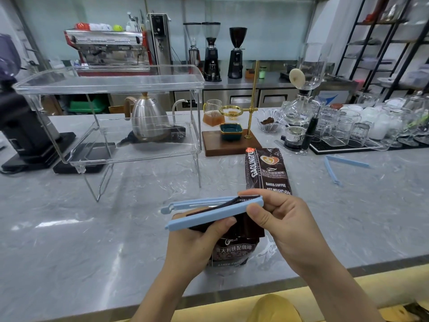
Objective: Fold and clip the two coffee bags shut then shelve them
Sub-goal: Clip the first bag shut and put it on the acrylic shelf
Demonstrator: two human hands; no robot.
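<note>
A dark brown coffee bag stands at the counter's near edge with its top folded over. My left hand grips that folded top. A light blue bag clip straddles the fold, its two arms spread apart at the left end. My right hand pinches the clip's hinged right end. A second coffee bag lies flat on the counter just behind. Another blue clip lies spread apart on the counter to the right. A clear acrylic two-tier shelf stands at the left.
Behind the shelf sit a steel kettle and a black grinder. A wooden pour-over stand and a siphon brewer are at the centre back. Several glasses crowd the right.
</note>
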